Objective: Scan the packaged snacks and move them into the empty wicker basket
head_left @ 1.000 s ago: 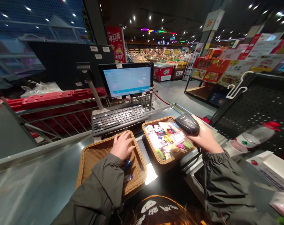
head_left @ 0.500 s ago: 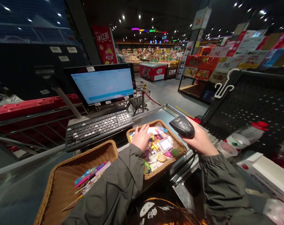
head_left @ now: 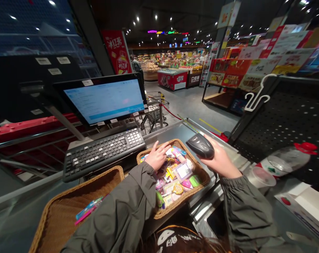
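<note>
A black handheld barcode scanner (head_left: 200, 146) is gripped in my right hand (head_left: 222, 161), above the right edge of a wicker basket (head_left: 208, 177). My left hand (head_left: 156, 157) is at the basket's far left part, palm down with fingers spread, over the small packaged goods inside. Whether its fingertips touch any of them I cannot tell. Among these colourful goods are a clear-framed white card (head_left: 184, 171) and a green piece (head_left: 194, 181). Under my left forearm, a second wicker basket (head_left: 56, 214) holds slim blue and pink items (head_left: 87, 210), partly hidden by my sleeve.
Behind the baskets stand a keyboard (head_left: 104, 151) and a lit monitor (head_left: 106, 100). To the right are a plastic cup (head_left: 261, 177), a clear bottle with a red cap (head_left: 288, 160), a white box (head_left: 306, 211) and a white hanger (head_left: 258, 96) on a black perforated panel.
My left hand has shifted slightly left and its fingers have spread. The scanner stays in my right hand, slightly left and lower in view. The camera view has also shifted.
</note>
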A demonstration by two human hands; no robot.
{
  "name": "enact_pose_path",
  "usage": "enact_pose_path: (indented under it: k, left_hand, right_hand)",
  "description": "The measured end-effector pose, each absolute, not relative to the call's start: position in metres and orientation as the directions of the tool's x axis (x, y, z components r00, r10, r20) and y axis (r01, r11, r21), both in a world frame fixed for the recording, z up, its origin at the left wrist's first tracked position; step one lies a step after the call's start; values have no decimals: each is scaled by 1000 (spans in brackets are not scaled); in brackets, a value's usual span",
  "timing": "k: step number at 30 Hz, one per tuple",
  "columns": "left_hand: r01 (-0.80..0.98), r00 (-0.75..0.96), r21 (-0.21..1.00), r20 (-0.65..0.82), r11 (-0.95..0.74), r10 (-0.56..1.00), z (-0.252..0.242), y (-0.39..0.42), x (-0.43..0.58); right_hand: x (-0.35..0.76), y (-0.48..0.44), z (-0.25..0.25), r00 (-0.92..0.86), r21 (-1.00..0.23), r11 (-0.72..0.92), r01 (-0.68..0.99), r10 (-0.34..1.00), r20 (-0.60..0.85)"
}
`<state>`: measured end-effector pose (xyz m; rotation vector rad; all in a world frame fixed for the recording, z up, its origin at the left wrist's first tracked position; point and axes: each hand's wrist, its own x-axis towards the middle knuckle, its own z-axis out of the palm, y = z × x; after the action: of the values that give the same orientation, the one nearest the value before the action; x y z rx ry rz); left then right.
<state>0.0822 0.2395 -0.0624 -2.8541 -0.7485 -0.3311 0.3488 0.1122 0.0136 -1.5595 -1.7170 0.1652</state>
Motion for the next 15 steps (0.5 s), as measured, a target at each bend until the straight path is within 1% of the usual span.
enact_pose_path:
  k: [3, 6, 10, 15]
  left_hand:
    - [655, 707, 8, 347, -756, 616, -34, 235, 71]
    - [739, 557, 162, 400, -654, 728, -2, 230, 51]
    - [753, 403, 354, 417, -554, 814, 28, 225, 20]
    - [699, 315, 493, 439, -519, 841, 39, 219, -17]
  right_hand:
    - [350, 116, 11, 67, -564, 251, 787, 874, 482]
    - [347, 119, 10, 37, -549, 283, 787, 866, 499]
    - [334, 123, 13, -20, -526, 343, 778, 850, 526]
    - [305, 123, 24, -107, -486, 438, 756, 816, 568]
